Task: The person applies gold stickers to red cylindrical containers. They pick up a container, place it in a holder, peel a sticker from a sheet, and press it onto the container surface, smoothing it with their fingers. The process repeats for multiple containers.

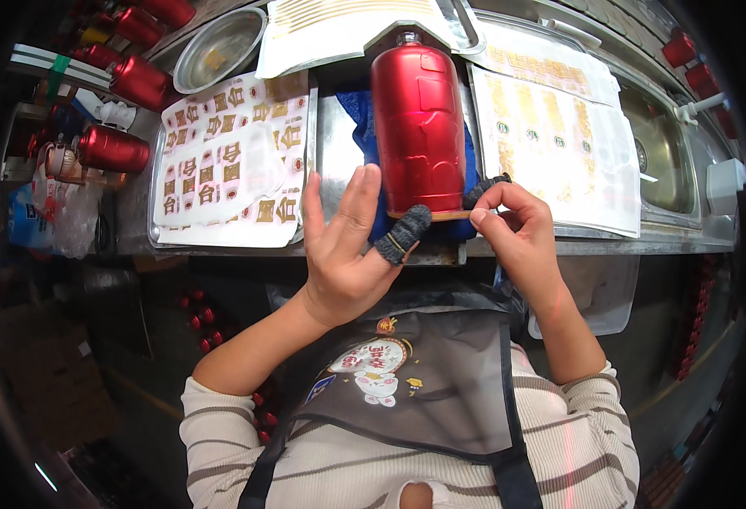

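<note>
A glossy red bottle (418,127) with raised panels lies on a blue cloth (361,114), its neck pointing away from me. Along its near base edge runs a thin gold-coloured strip (445,215). My left hand (345,246) is open, fingers spread upward beside the bottle. Its thumb, in a grey knitted finger cover, presses at the base's left side. At the right end of the strip, my right hand (517,231) pinches with thumb and finger. Another grey finger cover (485,188) shows on that hand, against the bottle's right side.
A tray with sheets of gold character decals (229,161) lies left, and another decal sheet (551,140) lies right. Behind are a metal bowl (220,51) and a striped gold sheet (347,25). More red bottles (114,149) stand far left. A sink (657,153) is at right.
</note>
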The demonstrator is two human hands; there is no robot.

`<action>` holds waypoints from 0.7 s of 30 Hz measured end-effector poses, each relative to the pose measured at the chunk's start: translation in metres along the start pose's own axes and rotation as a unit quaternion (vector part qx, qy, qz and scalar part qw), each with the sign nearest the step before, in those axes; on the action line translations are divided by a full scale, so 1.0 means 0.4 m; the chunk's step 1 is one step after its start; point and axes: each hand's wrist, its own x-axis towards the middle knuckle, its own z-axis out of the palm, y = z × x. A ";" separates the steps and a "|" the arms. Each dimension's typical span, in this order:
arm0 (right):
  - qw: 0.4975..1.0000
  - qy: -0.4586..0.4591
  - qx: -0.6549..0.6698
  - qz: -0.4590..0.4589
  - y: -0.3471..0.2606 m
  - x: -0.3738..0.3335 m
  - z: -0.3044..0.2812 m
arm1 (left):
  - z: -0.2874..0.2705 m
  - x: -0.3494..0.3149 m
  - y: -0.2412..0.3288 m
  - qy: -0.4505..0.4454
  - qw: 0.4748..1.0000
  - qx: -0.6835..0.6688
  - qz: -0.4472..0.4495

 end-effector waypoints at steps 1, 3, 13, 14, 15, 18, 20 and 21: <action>1.000 -0.002 0.004 0.004 -0.002 0.000 0.001 | -0.001 0.005 0.000 -0.001 1.000 0.011 0.008; 1.000 -0.007 0.011 0.011 -0.007 0.000 0.002 | -0.005 0.022 0.006 -0.004 0.999 0.028 0.020; 1.000 -0.017 -0.011 0.011 -0.008 0.000 0.008 | 0.050 0.082 0.032 0.055 0.998 -0.002 -0.038; 1.000 -0.016 -0.016 0.010 -0.006 0.006 0.009 | 0.050 0.078 0.018 0.057 0.996 -0.034 -0.052; 1.000 -0.020 -0.017 0.009 -0.007 0.009 0.014 | 0.038 0.071 0.005 0.056 0.994 -0.062 -0.068; 1.000 -0.016 -0.006 0.000 0.001 -0.001 0.010 | 0.013 0.018 -0.002 0.024 0.993 -0.078 -0.089; 1.000 -0.002 -0.001 -0.019 0.004 0.000 0.011 | 0.008 -0.035 0.001 0.008 0.992 -0.086 -0.094; 1.000 -0.006 -0.006 -0.016 0.003 0.001 0.010 | 0.012 -0.049 -0.003 0.009 0.993 -0.078 -0.086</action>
